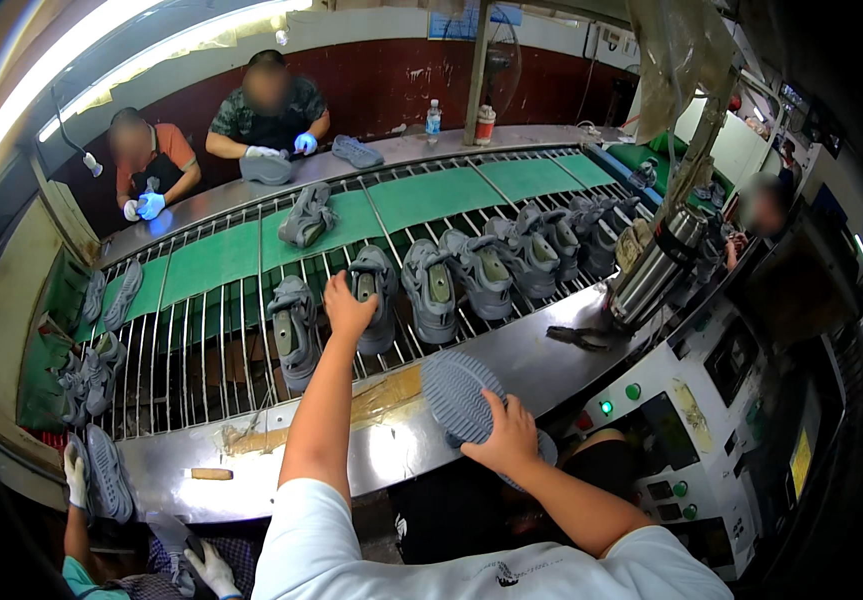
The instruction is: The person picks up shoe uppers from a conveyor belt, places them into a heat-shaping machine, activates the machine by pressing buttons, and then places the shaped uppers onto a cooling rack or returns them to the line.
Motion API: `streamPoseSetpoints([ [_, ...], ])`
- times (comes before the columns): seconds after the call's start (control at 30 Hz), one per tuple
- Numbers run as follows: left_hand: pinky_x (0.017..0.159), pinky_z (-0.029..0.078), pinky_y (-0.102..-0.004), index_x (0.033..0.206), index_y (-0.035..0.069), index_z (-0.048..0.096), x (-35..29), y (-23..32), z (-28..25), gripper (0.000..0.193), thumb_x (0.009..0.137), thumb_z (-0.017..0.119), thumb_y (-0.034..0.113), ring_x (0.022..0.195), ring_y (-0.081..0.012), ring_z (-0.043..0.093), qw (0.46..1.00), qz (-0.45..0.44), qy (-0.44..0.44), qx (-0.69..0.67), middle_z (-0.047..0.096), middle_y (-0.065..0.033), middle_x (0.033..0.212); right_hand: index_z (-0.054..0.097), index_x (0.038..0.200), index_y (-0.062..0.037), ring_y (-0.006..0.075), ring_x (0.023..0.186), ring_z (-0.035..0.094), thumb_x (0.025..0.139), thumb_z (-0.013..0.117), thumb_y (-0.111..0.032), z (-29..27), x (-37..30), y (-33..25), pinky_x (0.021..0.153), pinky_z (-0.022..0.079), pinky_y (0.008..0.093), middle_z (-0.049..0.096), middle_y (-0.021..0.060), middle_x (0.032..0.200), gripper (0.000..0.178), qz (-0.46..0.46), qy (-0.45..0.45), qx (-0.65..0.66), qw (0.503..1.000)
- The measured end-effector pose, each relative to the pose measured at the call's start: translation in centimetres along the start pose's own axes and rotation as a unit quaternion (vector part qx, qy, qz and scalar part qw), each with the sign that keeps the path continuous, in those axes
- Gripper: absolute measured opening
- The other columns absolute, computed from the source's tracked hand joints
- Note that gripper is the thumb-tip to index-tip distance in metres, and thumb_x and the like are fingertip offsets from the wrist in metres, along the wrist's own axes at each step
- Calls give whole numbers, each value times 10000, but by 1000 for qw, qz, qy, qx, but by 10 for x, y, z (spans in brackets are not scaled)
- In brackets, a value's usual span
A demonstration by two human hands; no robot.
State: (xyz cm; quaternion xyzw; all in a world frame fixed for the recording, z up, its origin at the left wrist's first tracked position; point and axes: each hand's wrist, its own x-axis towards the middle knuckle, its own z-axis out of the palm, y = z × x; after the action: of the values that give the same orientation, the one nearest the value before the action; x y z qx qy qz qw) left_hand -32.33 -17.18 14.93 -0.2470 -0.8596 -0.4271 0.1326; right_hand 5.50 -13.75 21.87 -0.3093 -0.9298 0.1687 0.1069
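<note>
So the main thing here is a long conveyor (201, 350) with metal rods and green panels, framed by a shiny steel ledge (541, 355). A row of grey shoes (481, 270) sits across the rods, with more piled at the left end. Pliers (576, 338), a steel flask (651, 270) and a small wooden stick (211, 473) lie on the ledge.

A shoe factory line was shown: grey shoes (431, 290) were carried on a roller conveyor (201, 340), gloved workers (269, 110) were seated along it, and a control panel (691, 420) was mounted beside it.
</note>
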Motion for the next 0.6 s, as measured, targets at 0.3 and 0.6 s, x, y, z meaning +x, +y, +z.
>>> streamPoseSetpoints([
  [0.3, 999, 415, -462, 1462, 150, 269, 65, -38, 46, 863, 672, 612, 116, 1227, -479, 419, 942, -23, -335, 11, 322, -271, 1407, 377, 1361, -163, 396, 1127, 467, 564, 758, -408, 2, 2, 2, 985, 370, 466, 455, 198, 1198, 916, 14, 8, 8, 1000],
  [0.6, 930, 452, -490, 1484, 176, 222, 16, -16, 19, 836, 746, 604, 84, 1174, -482, 466, 963, -148, -217, 59, 230, -266, 1467, 382, 1357, -155, 382, 1109, 482, 569, 758, -412, 1, 11, 3, 967, 381, 460, 469, 190, 1165, 909, 24, 6, 35, 999],
])
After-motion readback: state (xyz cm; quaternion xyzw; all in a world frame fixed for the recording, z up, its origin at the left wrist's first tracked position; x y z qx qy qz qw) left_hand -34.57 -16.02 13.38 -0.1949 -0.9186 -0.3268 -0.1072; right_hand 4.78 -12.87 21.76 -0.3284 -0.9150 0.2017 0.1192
